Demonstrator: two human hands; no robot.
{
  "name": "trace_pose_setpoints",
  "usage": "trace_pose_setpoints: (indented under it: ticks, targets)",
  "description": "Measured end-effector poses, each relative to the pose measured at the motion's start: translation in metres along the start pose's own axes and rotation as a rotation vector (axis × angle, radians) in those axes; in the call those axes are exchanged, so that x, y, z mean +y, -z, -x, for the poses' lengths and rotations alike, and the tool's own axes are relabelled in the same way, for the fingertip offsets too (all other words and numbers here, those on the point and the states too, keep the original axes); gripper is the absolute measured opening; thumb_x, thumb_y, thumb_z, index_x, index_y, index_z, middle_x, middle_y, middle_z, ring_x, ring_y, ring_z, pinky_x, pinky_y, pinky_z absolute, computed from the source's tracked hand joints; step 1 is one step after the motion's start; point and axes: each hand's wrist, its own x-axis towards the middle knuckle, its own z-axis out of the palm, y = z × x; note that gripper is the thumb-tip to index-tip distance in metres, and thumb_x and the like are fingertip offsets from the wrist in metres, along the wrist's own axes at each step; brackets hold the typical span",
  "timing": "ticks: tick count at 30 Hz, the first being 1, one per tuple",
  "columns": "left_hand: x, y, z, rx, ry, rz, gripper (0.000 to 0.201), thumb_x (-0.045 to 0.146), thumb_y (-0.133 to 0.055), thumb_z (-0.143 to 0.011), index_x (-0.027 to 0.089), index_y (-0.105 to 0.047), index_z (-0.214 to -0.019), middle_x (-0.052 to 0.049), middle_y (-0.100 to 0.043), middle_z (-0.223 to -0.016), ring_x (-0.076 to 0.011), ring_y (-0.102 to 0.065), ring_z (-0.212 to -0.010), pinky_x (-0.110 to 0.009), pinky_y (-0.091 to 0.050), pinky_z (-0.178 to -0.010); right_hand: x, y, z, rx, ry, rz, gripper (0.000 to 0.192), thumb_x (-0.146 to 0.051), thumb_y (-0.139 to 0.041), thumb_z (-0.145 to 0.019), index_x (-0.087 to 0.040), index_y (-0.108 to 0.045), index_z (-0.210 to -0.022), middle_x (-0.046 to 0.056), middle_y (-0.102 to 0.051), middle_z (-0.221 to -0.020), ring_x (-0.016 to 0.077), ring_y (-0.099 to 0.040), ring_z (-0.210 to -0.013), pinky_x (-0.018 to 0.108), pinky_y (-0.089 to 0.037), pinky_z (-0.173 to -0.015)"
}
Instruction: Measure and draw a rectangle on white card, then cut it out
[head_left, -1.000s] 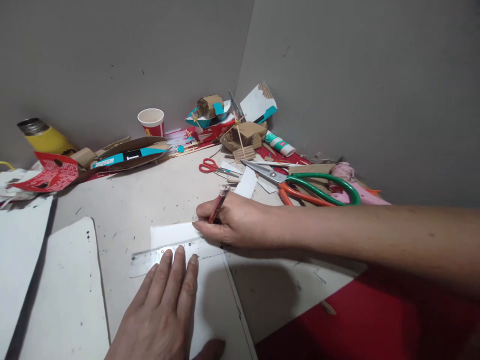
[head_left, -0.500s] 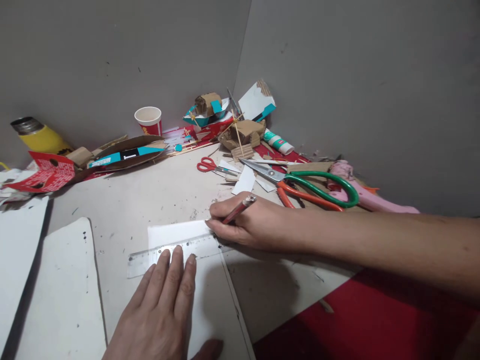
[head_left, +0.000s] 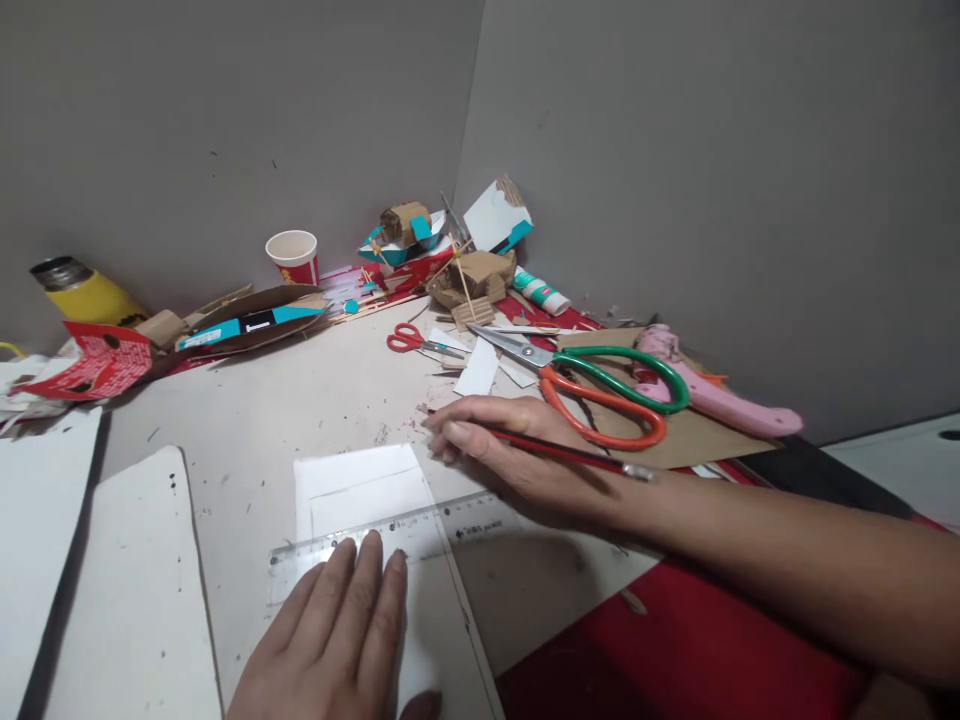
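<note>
Fingers [head_left: 480, 438] of our right hand [head_left: 525, 455] hold the pencil [head_left: 559, 452], now lifted flat, while our left hand [head_left: 337, 640] slides the ruler [head_left: 390, 535] nearer across the card [head_left: 360, 485].

Place: a makeshift home craft corner, set where two bare grey walls meet.
Surface: a scuffed, ink-flecked white tabletop [head_left: 300, 390] over a red underlay.
Tools: large green-and-orange scissors [head_left: 600, 385], small red scissors [head_left: 409, 340], a glue stick [head_left: 541, 292], a clear ruler [head_left: 390, 535].
Clutter: cardboard models [head_left: 442, 255], offcuts and printed packaging scraps heaped against the walls.
Everyday items: a paper cup [head_left: 294, 255] and a yellow flask [head_left: 82, 292].
</note>
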Motion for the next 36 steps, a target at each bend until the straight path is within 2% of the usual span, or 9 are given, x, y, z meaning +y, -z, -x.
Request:
trace_pose_setpoints:
  ticks: [3,7,11,15,18,23,26,31,36]
  targets:
    - [-0.001,-0.002,-0.001,-0.004,0.011,-0.012,0.062,0.057,-0.05,-0.088,0.009,-0.061,-0.125,-0.012,-0.068,-0.125,-0.0259,-0.07,-0.106,-0.034,-0.057,-0.078,0.007,-0.004,-0.002,0.036,-0.04,-0.075,0.021,-0.029,-0.056,-0.095,-0.017,-0.066,-0.108,0.006,-0.073,-0.097,0.015,-0.066,-0.083,0.027,-0.052,-0.074]
    - [-0.003,-0.004,-0.007,-0.011,0.043,-0.046,0.075,0.069,-0.043,-0.086,0.008,-0.059,-0.127,-0.014,-0.065,-0.128,-0.0269,-0.068,-0.11,-0.036,-0.054,-0.081,0.013,-0.008,-0.004,-0.011,-0.029,-0.203,0.027,-0.031,-0.05,-0.098,-0.014,-0.063,-0.115,0.008,-0.072,-0.095,0.0148,-0.066,-0.08,0.028,-0.054,-0.072]
    - [-0.006,-0.005,-0.014,-0.005,0.074,-0.057,0.083,0.074,-0.043,-0.082,0.005,-0.06,-0.124,-0.021,-0.064,-0.127,-0.0317,-0.068,-0.108,-0.041,-0.051,-0.081,0.016,-0.008,-0.004,-0.017,0.026,-0.155,0.033,-0.036,-0.048,-0.099,-0.014,-0.064,-0.119,0.008,-0.071,-0.095,0.0149,-0.065,-0.081,0.029,-0.054,-0.072]
    - [-0.01,-0.005,-0.018,-0.004,0.091,-0.052,0.086,0.075,-0.05,-0.076,0.005,-0.059,-0.125,-0.024,-0.063,-0.127,-0.0344,-0.068,-0.106,-0.044,-0.047,-0.083,0.011,-0.005,-0.007,0.02,0.116,0.009,0.028,-0.032,-0.05,-0.097,-0.014,-0.07,-0.108,0.008,-0.071,-0.097,0.0166,-0.065,-0.088,0.03,-0.051,-0.081]
    - [-0.014,-0.006,-0.02,-0.003,0.088,-0.045,0.085,0.074,-0.053,-0.074,0.006,-0.059,-0.124,-0.023,-0.064,-0.127,-0.0348,-0.068,-0.107,-0.044,-0.045,-0.084,0.009,-0.008,-0.008,0.019,0.167,0.003,0.024,-0.026,-0.049,-0.096,-0.014,-0.07,-0.097,0.007,-0.071,-0.093,0.0166,-0.064,-0.087,0.03,-0.05,-0.079]
    - [-0.014,-0.008,-0.017,0.024,0.074,-0.049,0.083,0.075,-0.047,-0.078,0.006,-0.06,-0.122,-0.019,-0.064,-0.128,-0.0328,-0.068,-0.107,-0.042,-0.045,-0.085,0.009,-0.015,-0.01,0.023,0.065,-0.043,0.01,-0.015,-0.053,-0.084,-0.016,-0.062,-0.082,0.002,-0.063,-0.077,0.0138,-0.058,-0.071,0.025,-0.047,-0.062]
    - [-0.013,-0.009,-0.016,0.03,0.059,-0.053,0.082,0.074,-0.043,-0.081,0.005,-0.061,-0.121,-0.018,-0.067,-0.125,-0.0309,-0.069,-0.104,-0.041,-0.047,-0.082,0.01,-0.015,-0.011,-0.002,0.049,-0.037,0.008,-0.014,-0.053,-0.082,-0.017,-0.058,-0.077,-0.001,-0.057,-0.069,0.012,-0.053,-0.064,0.023,-0.042,-0.057]
    - [-0.015,-0.007,-0.015,0.032,0.039,-0.048,0.081,0.073,-0.044,-0.081,0.005,-0.059,-0.123,-0.016,-0.067,-0.125,-0.0295,-0.07,-0.104,-0.04,-0.051,-0.079,0.01,-0.014,-0.012,-0.007,0.045,-0.045,0.011,-0.016,-0.051,-0.084,-0.018,-0.054,-0.073,-0.003,-0.051,-0.065,0.0113,-0.049,-0.061,0.023,-0.039,-0.055]
    - [-0.014,-0.003,-0.015,0.022,0.03,-0.058,0.08,0.072,-0.044,-0.081,0.004,-0.061,-0.121,-0.017,-0.067,-0.123,-0.0295,-0.07,-0.103,-0.039,-0.055,-0.077,0.007,-0.014,-0.01,-0.013,0.016,-0.085,0.011,-0.018,-0.051,-0.084,-0.018,-0.056,-0.074,-0.002,-0.053,-0.068,0.0123,-0.05,-0.064,0.024,-0.04,-0.057]
